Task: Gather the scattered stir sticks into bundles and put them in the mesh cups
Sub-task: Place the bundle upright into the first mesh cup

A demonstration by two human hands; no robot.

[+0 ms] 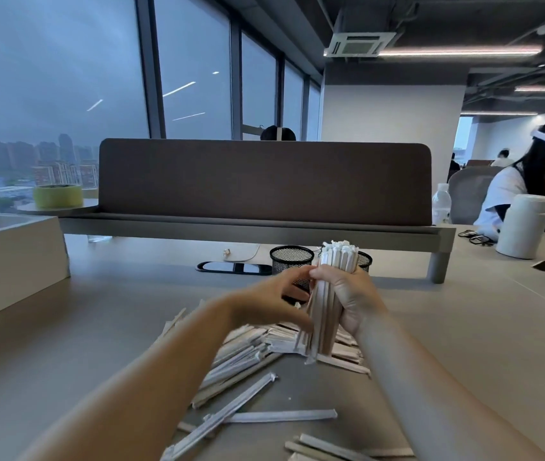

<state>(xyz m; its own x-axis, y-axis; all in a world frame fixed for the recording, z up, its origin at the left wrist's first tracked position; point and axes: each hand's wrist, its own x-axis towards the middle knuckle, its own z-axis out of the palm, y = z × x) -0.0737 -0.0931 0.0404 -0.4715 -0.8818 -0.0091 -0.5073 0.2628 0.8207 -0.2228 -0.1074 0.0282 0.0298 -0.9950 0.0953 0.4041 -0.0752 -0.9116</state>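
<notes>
My right hand [347, 297] grips an upright bundle of paper-wrapped stir sticks [326, 311] around its middle, held above the table. My left hand [277, 294] touches the bundle's left side with its fingertips pinched on the sticks. Below the hands a pile of loose wrapped sticks [251, 357] lies scattered on the grey table, reaching toward the near edge. Two black mesh cups stand behind the hands: one [289, 262] in plain sight, the other [364, 261] mostly hidden by the bundle's top.
A brown desk divider [264, 184] crosses the table behind the cups. A white box [8, 257] stands at the left. To the right are a white thermos [522, 226], a water bottle [441, 207] and a seated person wearing a headset [537, 181]. A black oval cable port [233, 267] lies near the cups.
</notes>
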